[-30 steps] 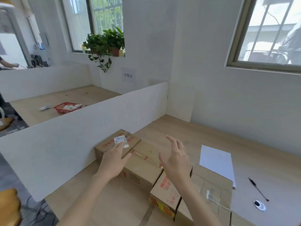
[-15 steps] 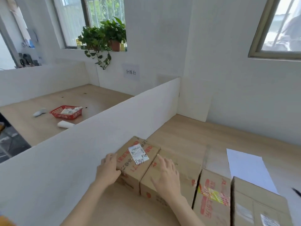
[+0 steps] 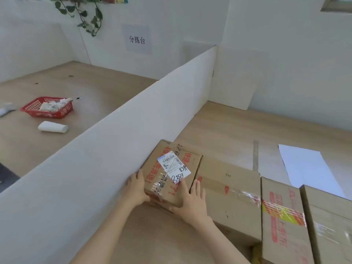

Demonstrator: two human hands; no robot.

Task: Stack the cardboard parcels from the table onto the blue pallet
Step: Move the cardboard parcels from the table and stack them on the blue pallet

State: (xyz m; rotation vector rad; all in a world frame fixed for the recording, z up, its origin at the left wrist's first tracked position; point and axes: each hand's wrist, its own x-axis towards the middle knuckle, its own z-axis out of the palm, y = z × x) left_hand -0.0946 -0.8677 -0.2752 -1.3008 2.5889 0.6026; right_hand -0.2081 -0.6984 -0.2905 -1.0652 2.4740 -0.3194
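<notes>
The labelled parcel [image 3: 165, 182] is held between the hands. The left hand [image 3: 136, 187] and right hand [image 3: 192, 203] are pressed, fingers straight, against opposite sides.

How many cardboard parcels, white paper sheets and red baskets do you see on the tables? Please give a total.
cardboard parcels: 4
white paper sheet: 1
red basket: 1
Total: 6
</notes>
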